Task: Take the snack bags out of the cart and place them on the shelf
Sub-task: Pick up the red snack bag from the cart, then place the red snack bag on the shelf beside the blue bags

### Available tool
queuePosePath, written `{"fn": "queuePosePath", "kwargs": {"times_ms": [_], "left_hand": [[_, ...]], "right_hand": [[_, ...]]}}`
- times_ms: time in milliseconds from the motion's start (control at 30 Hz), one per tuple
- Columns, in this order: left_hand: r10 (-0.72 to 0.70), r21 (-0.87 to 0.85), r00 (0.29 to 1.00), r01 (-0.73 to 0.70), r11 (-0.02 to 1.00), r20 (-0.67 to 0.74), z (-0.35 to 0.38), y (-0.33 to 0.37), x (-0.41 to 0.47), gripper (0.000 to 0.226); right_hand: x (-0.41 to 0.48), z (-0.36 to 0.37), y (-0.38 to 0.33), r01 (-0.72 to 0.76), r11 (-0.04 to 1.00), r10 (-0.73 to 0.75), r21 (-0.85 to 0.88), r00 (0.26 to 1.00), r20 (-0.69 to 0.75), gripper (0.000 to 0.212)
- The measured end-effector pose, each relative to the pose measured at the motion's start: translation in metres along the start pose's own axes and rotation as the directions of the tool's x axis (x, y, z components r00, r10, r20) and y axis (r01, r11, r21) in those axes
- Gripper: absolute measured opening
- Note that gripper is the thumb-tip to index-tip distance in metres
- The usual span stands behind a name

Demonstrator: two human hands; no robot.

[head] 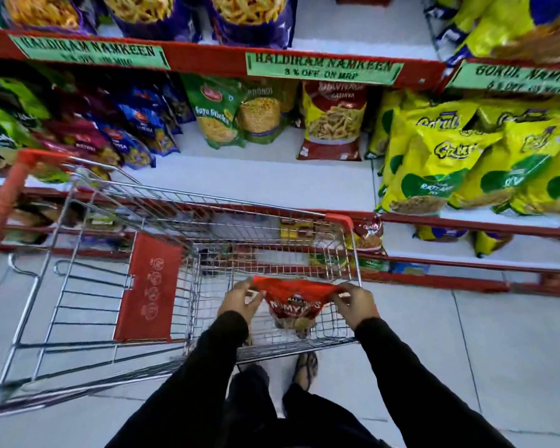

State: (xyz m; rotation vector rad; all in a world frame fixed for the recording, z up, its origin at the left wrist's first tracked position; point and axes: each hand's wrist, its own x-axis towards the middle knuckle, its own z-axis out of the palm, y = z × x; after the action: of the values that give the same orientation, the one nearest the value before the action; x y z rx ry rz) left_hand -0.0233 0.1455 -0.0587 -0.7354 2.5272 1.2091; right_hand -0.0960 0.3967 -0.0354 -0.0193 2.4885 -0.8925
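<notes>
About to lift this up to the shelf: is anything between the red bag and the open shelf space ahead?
Only the cart's far wire wall stands between. Both hands, left hand and right hand, hold the red snack bag inside the cart; the white shelf beyond looks bare.

The white shelf (pixel 272 182) carries upright snack bags (pixel 332 121) at the back and yellow bags (pixel 434 163) right; its front looks bare.

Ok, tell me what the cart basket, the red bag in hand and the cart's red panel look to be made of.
Cart basket: bare metal wire, shiny silver grid, likely plated steel. Red bag: thin glossy plastic film, printed and crinkled where left hand and right hand pinch its top. Red panel: looks like matte moulded plastic.
</notes>
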Motion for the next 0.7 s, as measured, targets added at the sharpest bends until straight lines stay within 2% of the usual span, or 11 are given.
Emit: {"fn": "queuePosePath", "kwargs": {"times_ms": [133,233,367,567,700], "left_hand": [[0.041,-0.33,0.996,-0.065,0.942,-0.079,-0.01,0.038,-0.01,0.015],[0.086,-0.419,0.982,-0.15,0.895,-0.169,-0.017,0.071,-0.014,0.021],[0.15,-0.521,0.946,-0.285,0.805,-0.286,-0.036,0.127,-0.014,0.013],[0.281,-0.651,0.856,-0.513,0.559,-0.434,-0.087,0.23,-0.001,0.005],[0.263,-0.748,0.842,-0.539,0.386,-0.471,-0.127,0.306,0.008,0.017]], "right_hand": [[-0.012,-0.037,-0.014,0.137,0.988,-0.13,0.069,0.987,-0.094,0.023],[-0.015,-0.061,-0.023,0.207,0.973,-0.183,0.098,0.96,-0.21,0.023],[-0.013,-0.094,-0.05,0.254,0.937,-0.151,0.241,0.914,-0.377,0.054],[-0.007,-0.171,-0.115,0.508,0.788,-0.215,0.348,0.757,-0.617,0.043],[-0.001,-0.226,-0.164,0.652,0.664,-0.24,0.366,0.649,-0.721,0.025]]}}
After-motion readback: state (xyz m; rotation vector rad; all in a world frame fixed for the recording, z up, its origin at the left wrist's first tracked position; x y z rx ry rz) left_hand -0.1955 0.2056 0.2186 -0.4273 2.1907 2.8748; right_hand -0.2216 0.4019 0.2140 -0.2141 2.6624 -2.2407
